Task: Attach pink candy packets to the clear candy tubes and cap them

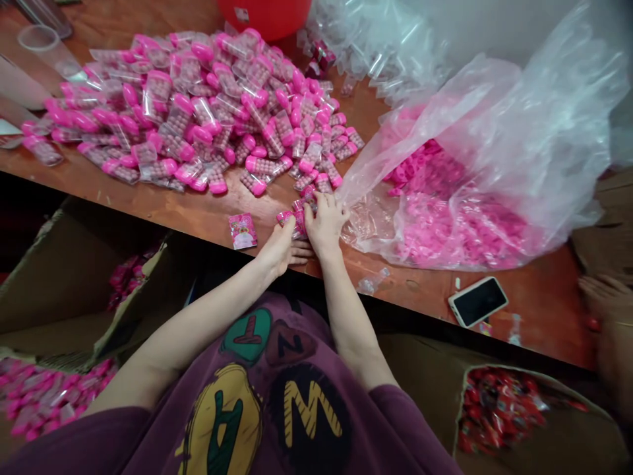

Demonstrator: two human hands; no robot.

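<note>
At the table's front edge my two hands meet around a few small pink printed cards (298, 218). My left hand (279, 249) has its thumb on the cards, with its other fingers stretched out below them near the edge. From the right side, my right hand (325, 223) curls its fingers over the same cards and partly covers them. Another pink printed card (242, 231) lies flat on the table to the left of my hands. Beyond them is a large heap of small clear bottles (198, 125) with pink caps and pink beads inside.
On the right, a clear plastic bag (534, 125) holds many pink pieces (459, 224). A phone (478, 301) lies near the edge. Behind are a red tub (267, 16) and clear empty bottles (390, 53). Cardboard boxes (49, 270) stand below. Another person's hand (608, 297) shows far right.
</note>
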